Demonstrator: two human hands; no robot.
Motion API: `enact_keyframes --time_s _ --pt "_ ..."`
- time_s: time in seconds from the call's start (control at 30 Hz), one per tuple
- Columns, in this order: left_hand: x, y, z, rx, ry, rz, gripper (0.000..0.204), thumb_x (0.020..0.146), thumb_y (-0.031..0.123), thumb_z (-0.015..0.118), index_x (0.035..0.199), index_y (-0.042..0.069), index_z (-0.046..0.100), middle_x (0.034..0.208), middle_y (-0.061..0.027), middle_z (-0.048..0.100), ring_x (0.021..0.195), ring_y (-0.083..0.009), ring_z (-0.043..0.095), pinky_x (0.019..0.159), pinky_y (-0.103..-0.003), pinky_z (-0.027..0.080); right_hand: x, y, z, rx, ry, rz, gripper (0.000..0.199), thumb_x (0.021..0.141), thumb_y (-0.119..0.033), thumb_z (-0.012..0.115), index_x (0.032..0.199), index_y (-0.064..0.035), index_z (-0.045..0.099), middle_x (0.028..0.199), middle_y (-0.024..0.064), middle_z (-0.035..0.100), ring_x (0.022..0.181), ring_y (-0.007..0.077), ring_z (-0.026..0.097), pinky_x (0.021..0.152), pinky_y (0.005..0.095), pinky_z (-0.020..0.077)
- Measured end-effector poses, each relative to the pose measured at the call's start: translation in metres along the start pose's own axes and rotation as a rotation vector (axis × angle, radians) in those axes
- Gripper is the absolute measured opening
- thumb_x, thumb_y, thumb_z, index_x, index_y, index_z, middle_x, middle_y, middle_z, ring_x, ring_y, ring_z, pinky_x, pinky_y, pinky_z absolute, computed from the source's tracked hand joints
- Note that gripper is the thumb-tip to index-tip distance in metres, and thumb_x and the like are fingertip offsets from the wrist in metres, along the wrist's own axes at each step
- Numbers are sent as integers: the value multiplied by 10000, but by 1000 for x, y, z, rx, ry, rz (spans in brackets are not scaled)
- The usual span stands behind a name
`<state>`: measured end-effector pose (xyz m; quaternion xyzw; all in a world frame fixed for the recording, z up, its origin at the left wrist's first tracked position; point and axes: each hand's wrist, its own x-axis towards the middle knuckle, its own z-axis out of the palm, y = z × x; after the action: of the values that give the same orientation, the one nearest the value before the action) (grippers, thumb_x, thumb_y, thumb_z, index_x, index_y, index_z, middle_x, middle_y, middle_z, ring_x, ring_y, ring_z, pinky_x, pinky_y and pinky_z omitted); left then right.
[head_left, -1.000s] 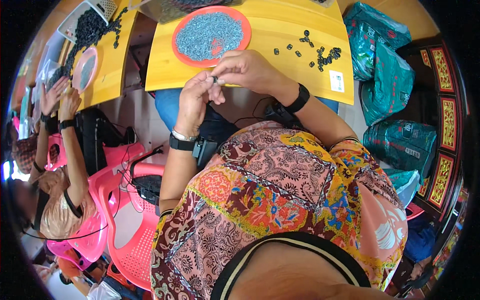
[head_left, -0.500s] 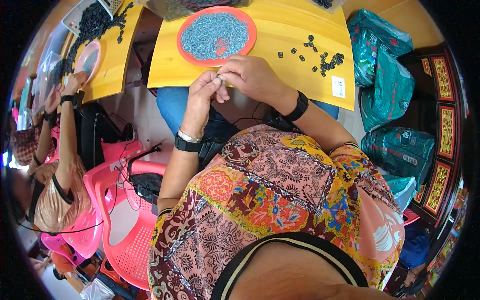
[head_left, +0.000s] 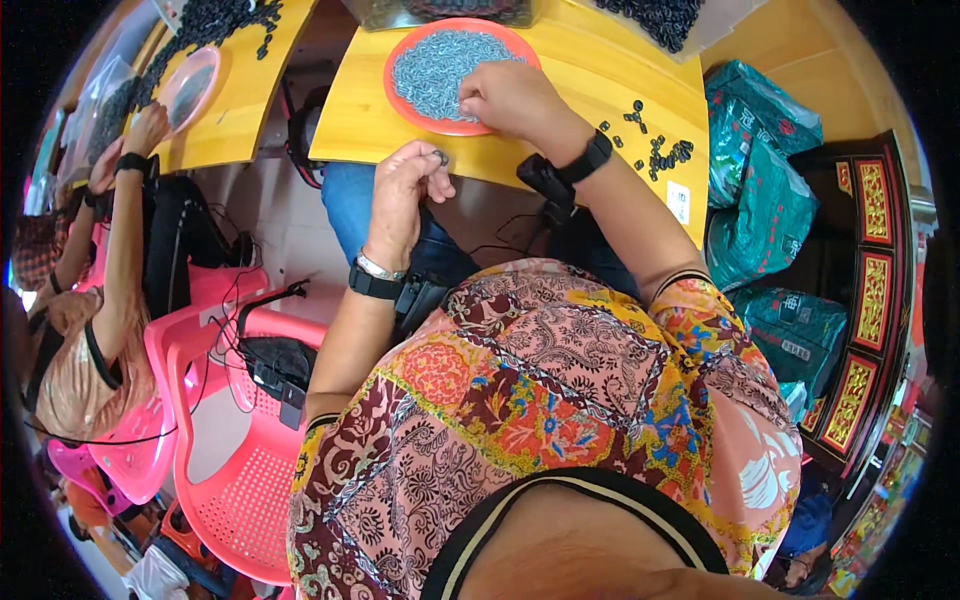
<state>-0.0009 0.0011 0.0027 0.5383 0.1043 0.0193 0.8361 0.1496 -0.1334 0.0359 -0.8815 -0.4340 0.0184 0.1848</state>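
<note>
My left hand (head_left: 408,188) is closed just off the table's near edge, a small dark piece (head_left: 441,157) pinched between thumb and forefinger. Over the right side of a round orange-red plate (head_left: 397,106) is my right hand (head_left: 512,98), its fingers curled and pressed together among the contents. Whatever those fingertips hold is hidden. Heaped in the plate are small silvery-blue metal pieces (head_left: 440,72) that look like screws. To the right on the yellow table (head_left: 350,131), small black parts (head_left: 660,158) lie scattered, some in a loose cluster.
Bins of black parts (head_left: 660,20) stand along the table's far side. On my left, a co-worker's hands (head_left: 148,130) work at another yellow table (head_left: 228,118). A pink chair (head_left: 250,490) is at my left, and teal bags (head_left: 765,215) stack up at my right.
My hands were together at the table's near edge. The right hand has moved up into the plate, while the left stays with the small dark piece. The view has shifted slightly.
</note>
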Motion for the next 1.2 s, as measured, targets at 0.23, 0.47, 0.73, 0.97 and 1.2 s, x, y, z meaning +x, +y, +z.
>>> enact_keyframes --time_s 0.23,0.47,0.73,0.97,1.2 --pt "-2 7 0 2 29 11 124 830 112 469 796 15 537 632 -58 554 552 -142 538 552 -239 437 17 6 21 -247 28 -65 98 729 -162 575 737 -93 644 754 121 626 732 315 607 621 421 470" --pt "-2 6 -1 39 33 12 126 826 121 481 782 17 538 633 -55 558 548 -140 536 547 -235 432 19 9 17 -214 67 8 127 763 -165 532 734 -66 606 762 139 620 744 328 602 638 439 466" --pt "-2 5 -2 18 36 3 124 830 124 483 780 25 537 634 -55 558 552 -145 548 537 -232 427 16 23 11 -108 100 57 131 768 -173 528 747 -72 609 782 128 627 759 324 596 660 424 466" --pt "-2 4 3 21 53 -9 123 823 111 490 778 22 562 620 -42 558 538 -127 540 512 -212 406 17 7 4 -93 -4 16 119 724 -181 588 784 -92 640 778 122 629 764 312 600 645 422 464" --pt "-2 3 5 -6 67 -26 129 819 92 494 774 13 585 605 -34 561 524 -110 531 494 -195 388 23 9 16 -200 11 -36 132 743 -209 575 779 -100 641 803 122 626 779 315 600 646 444 459"
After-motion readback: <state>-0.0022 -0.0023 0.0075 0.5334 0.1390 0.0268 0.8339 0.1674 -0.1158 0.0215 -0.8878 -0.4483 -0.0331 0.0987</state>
